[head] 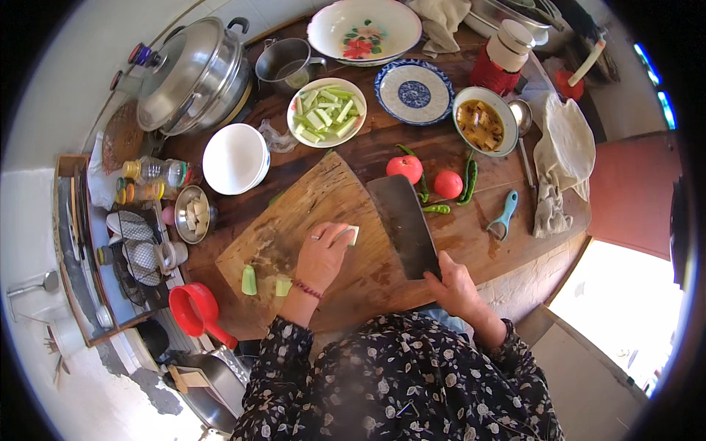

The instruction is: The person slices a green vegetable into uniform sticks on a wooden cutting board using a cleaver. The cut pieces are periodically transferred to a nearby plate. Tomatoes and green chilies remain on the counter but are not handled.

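My left hand (321, 254) pinches a small pale block of cut vegetable (354, 236) against the wooden cutting board (309, 201). Gripped by its handle end in my right hand (459, 286) is a broad dark cleaver (401, 226). Its blade lies over the board's right edge, apart from the block. Near my left wrist rest two pale green vegetable pieces, a longer one (249, 280) and a shorter one (283, 286). Beyond the board, a white bowl (354, 88) holds cut green sticks (325, 117).
Right of the cleaver lie two tomatoes (404, 167), green chillies (469, 179) and a blue peeler (508, 209). A bowl of brothy food (513, 124) and a ladle (520, 114) stand behind. White bowls (234, 160), a steel pot (193, 82) and a red dipper (186, 311) are leftward.
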